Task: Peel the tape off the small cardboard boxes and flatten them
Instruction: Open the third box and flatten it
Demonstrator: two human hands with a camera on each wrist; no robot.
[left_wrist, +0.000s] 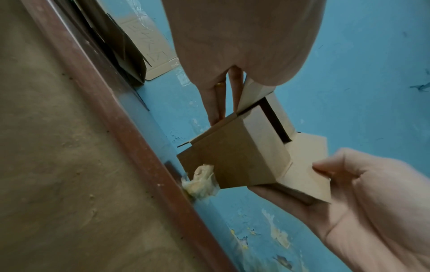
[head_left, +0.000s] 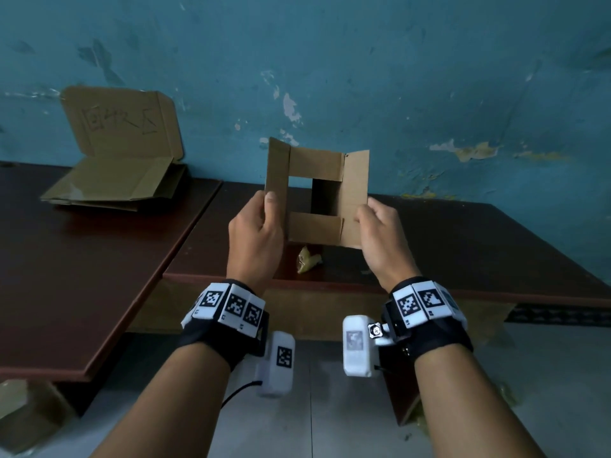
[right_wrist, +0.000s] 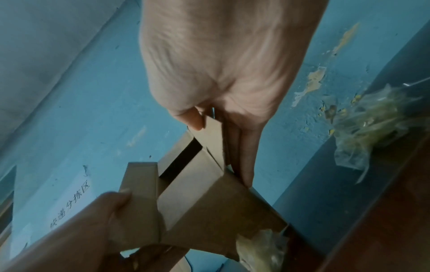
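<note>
Both hands hold the open box (head_left: 314, 196), left hand (head_left: 256, 233) and right hand (head_left: 380, 239) each pinching a side flap; push the sides together slowly to squash it flat.

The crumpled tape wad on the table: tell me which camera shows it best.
The left wrist view: the tape wad lies sharp and close at the table edge, below the box that both hands hold. The head view shows it small, beneath the box. The right wrist view catches it blurred, partly behind the box.

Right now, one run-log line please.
box: held up, flaps open | left hand: grips left flap | right hand: grips right flap | tape wad: on table
</note>
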